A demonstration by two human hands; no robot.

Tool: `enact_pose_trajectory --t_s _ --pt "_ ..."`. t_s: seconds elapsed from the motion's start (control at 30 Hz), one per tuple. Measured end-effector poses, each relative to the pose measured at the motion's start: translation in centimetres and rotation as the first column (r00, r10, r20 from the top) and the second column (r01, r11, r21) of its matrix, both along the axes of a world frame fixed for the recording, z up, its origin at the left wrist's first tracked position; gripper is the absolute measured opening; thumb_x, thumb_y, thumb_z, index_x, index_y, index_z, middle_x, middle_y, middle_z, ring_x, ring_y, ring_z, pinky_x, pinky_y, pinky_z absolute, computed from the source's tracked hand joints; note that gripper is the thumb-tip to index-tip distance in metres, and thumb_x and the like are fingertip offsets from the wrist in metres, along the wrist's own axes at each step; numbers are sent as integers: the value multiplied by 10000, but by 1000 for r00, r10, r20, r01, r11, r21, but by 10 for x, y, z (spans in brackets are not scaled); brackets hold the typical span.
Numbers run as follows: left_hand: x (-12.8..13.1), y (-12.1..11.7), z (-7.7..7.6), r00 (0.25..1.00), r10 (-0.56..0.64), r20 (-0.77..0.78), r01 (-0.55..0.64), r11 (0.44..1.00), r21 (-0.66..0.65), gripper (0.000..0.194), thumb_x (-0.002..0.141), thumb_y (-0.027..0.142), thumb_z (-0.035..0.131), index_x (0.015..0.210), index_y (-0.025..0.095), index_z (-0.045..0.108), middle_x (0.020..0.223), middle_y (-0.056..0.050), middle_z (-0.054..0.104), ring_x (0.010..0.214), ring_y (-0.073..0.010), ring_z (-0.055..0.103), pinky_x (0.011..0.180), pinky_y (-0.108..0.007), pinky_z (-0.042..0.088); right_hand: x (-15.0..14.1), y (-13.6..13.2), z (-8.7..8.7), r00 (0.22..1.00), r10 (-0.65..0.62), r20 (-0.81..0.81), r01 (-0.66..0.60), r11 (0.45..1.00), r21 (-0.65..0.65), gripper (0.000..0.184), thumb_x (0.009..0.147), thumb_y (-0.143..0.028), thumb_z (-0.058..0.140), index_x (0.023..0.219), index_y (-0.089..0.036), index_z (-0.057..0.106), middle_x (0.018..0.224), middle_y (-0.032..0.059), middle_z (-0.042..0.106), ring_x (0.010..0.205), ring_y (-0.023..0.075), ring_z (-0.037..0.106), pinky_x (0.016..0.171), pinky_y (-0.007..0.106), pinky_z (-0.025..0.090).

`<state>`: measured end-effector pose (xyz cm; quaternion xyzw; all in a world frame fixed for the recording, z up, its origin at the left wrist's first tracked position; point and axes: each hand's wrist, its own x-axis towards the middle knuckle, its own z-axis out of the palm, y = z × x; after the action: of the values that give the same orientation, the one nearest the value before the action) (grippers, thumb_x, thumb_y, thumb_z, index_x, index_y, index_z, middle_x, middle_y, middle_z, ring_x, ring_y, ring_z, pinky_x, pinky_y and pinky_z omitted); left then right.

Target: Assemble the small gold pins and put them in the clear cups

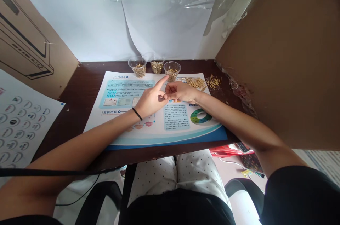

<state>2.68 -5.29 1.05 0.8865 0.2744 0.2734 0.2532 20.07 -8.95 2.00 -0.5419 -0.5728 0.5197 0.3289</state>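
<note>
My left hand (pixel 151 101) and my right hand (pixel 182 91) meet above the printed sheet (pixel 127 136). The left index finger points up and away, while its thumb and other fingers are closed. The right thumb and index finger pinch together against the left fingertips. Whatever lies between the fingers is too small or hidden to make out. Just beyond the hands stands a clear plastic cup (pixel 172 70) with small gold-coloured metal pieces in it. To the right of the cup lies a pile of thin gold-coloured pins (pixel 196 83).
Two more clear cups, a left one (pixel 137 67) and a middle one (pixel 157 65), hold small gold-coloured pieces. More loose pins (pixel 214 82) lie on the dark table (pixel 87 76). Cardboard walls (pixel 287 58) enclose the sides. A second printed sheet (pixel 39 119) lies at left.
</note>
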Motion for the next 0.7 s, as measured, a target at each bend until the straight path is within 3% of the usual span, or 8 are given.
enact_pose_trajectory --t_s 0.47,0.6,0.7 --pt "-1 2 0 1000 9 0 -8 995 -100 775 741 111 632 1465 134 353 759 15 720 675 -137 654 728 -269 529 -7 -6 7 994 -85 69 85 996 8 287 778 -124 711 651 -167 457 512 -63 494 434 46 456 403 189 313" --pt "-1 5 -4 999 -38 34 41 996 -84 621 799 136 610 1391 147 424 785 -2 710 735 -143 657 761 -283 522 -3 -9 2 998 -48 -28 49 998 42 206 893 -209 606 714 -168 512 538 -37 537 424 50 449 410 194 341" --pt "-3 8 -7 998 -14 57 20 995 -102 400 826 151 591 1218 168 519 820 -12 697 748 -140 644 745 -282 513 -3 -10 -6 982 -138 -132 146 987 59 258 942 -335 546 740 -175 525 606 -14 562 465 64 494 416 199 374"
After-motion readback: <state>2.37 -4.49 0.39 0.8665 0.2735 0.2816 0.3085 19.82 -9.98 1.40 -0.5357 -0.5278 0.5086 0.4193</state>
